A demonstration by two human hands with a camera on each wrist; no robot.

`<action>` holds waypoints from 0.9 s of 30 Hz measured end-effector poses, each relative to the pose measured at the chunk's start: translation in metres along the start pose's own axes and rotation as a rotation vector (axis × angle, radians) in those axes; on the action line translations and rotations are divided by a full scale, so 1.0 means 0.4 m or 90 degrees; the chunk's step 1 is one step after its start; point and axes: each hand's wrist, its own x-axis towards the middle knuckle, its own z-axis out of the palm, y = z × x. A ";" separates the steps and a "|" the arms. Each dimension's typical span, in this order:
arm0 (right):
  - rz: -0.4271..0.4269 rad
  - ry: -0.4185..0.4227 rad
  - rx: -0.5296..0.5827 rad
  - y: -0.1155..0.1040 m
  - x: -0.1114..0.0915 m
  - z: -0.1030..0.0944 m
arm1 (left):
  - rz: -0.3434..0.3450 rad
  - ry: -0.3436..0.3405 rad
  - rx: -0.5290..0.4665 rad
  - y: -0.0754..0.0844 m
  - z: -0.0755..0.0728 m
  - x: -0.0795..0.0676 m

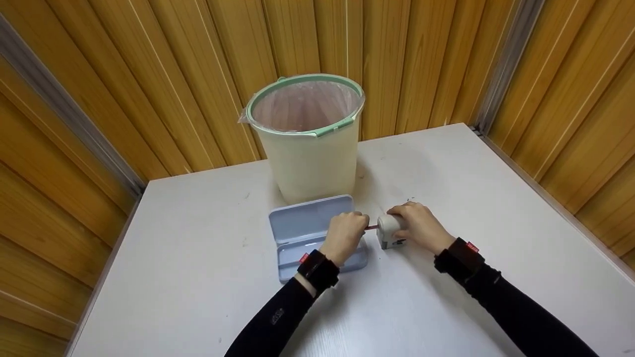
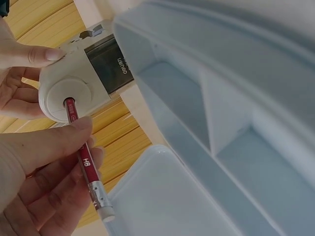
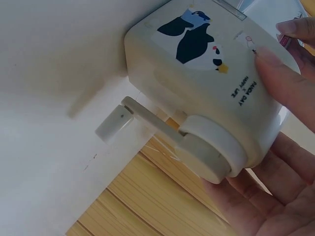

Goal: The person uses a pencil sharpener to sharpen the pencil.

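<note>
My left hand pinches a red HB pencil with a white eraser end. The pencil's other end is in the round hole of a white crank pencil sharpener. Around the sharpener's body is my right hand, thumb on one side and fingers on the other. Panda pictures decorate the sharpener, and its crank handle sticks out at the back, free of my fingers. Below and beside my left hand lies an opened light-blue pencil case, its divided tray showing in the left wrist view.
A cream bin with a green rim and a clear liner stands behind the pencil case. All of this is on a white table. Wood-patterned walls rise along its back and sides.
</note>
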 end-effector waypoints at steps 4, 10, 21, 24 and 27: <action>0.000 -0.002 -0.001 0.000 -0.002 0.000 | 0.000 -0.009 -0.009 -0.002 0.000 0.001; 0.008 -0.003 0.006 0.002 -0.003 0.002 | -0.010 -0.051 -0.037 -0.001 -0.013 0.007; 0.009 -0.006 0.021 0.009 -0.001 -0.003 | -0.020 -0.073 -0.064 0.042 -0.030 0.042; 0.003 0.002 0.022 0.009 -0.003 -0.003 | -0.005 -0.062 -0.063 0.055 -0.030 0.053; -0.006 0.007 0.023 0.012 -0.004 -0.003 | 0.010 -0.057 -0.047 0.066 -0.028 0.064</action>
